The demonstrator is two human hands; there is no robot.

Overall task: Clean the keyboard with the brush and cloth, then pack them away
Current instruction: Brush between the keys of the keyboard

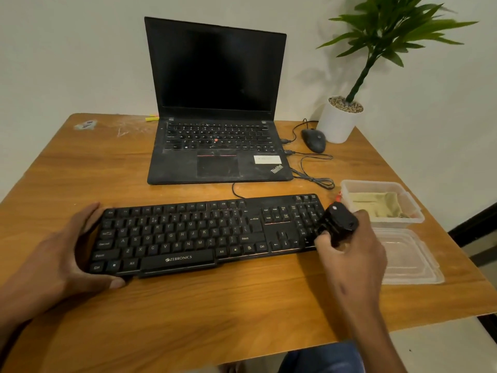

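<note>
Biggest risk I'd say: the brush (339,221) sits right at the keyboard (207,234) end nearest the worktop's right edge, so a hard sweep could flick dust into the open container (414,211) holding the cloth (376,204), or shove the keyboard. Right hand (352,254) has its fingers wrapped round the brush; left hand (61,254) cups the other end. Keyboard's long axis runs left-right, parallel to the near edge, keys facing up.
</note>
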